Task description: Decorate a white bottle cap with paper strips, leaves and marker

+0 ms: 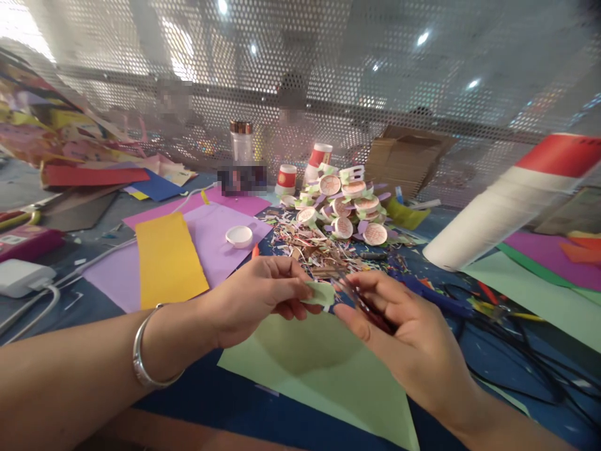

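At the far left, a white adapter with cables lies on the blue table. Next, a yellow paper strip overlies a lilac sheet, on which a shallow white cup base rests. The left hand, with a silver bangle at the wrist, has its fingers closed in a pinch on a small green paper piece. This piece is located between the two hands, raised above a large green sheet. Behind it lie paper scraps and a heap of cup bases with paper strips attached. Scissors are gripped in the fingers of the right hand; the blades point toward the small piece, contact undetermined owing to blur. Right of that hand, black cables are noted, and farther back a tilted stack of cups, white with a red end.
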### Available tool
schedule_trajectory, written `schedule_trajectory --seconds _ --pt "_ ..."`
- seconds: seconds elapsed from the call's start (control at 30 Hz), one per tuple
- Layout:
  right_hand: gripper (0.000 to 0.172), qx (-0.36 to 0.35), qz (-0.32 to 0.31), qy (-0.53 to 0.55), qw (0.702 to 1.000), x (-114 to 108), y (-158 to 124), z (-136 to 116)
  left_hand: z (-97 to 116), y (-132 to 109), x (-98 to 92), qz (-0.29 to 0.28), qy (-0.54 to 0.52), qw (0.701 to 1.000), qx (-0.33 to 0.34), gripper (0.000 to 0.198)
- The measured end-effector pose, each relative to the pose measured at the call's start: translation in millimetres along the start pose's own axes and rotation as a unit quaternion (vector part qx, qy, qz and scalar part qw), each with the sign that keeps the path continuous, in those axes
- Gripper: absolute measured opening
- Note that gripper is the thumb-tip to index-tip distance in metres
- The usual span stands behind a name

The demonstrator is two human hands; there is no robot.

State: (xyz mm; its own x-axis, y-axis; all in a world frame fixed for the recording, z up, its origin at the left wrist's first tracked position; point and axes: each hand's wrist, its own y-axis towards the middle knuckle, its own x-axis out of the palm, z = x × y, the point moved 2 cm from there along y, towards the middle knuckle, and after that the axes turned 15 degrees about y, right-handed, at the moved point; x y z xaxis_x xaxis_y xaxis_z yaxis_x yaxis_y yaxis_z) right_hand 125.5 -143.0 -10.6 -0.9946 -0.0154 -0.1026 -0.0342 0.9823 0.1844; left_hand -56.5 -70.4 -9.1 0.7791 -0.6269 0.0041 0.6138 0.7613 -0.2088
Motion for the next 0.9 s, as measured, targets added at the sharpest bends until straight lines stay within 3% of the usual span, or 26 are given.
schedule_trajectory --seconds 0.23,0.4,0.53,0.63,0.77,0.83,0.9 --pt "0.009 -0.068 -0.014 -0.102 0.992 1.2 0.5 0.7 -1.8 -0.9 3.6 -0.034 -0.071 0.995 -0.066 0.014" --pt "0.009 -0.072 0.004 -0.073 0.995 0.2 2.3 -5.5 -1.8 -3.1 9.5 -0.054 -0.068 0.996 -0.005 0.015" --pt "0.012 -0.060 0.004 -0.054 0.997 0.2 0.6 -10.0 3.5 -7.6 13.3 -0.054 0.012 0.995 0.079 0.011" --pt "0.011 -0.053 -0.002 -0.034 0.998 0.6 1.1 -11.1 6.5 -12.8 13.6 -0.049 0.086 0.988 0.116 0.020" --pt "0.008 -0.041 -0.006 0.001 0.999 1.8 2.2 -8.3 8.3 -19.3 12.1 0.015 0.253 0.951 0.175 0.025" --pt "0.007 -0.035 -0.005 0.017 0.999 2.2 2.2 -6.1 8.1 -21.1 12.2 0.037 0.303 0.934 0.185 0.018" --pt "0.007 -0.032 -0.008 0.030 0.999 2.6 2.1 -4.4 6.9 -21.5 12.6 0.033 0.300 0.938 0.172 0.011"
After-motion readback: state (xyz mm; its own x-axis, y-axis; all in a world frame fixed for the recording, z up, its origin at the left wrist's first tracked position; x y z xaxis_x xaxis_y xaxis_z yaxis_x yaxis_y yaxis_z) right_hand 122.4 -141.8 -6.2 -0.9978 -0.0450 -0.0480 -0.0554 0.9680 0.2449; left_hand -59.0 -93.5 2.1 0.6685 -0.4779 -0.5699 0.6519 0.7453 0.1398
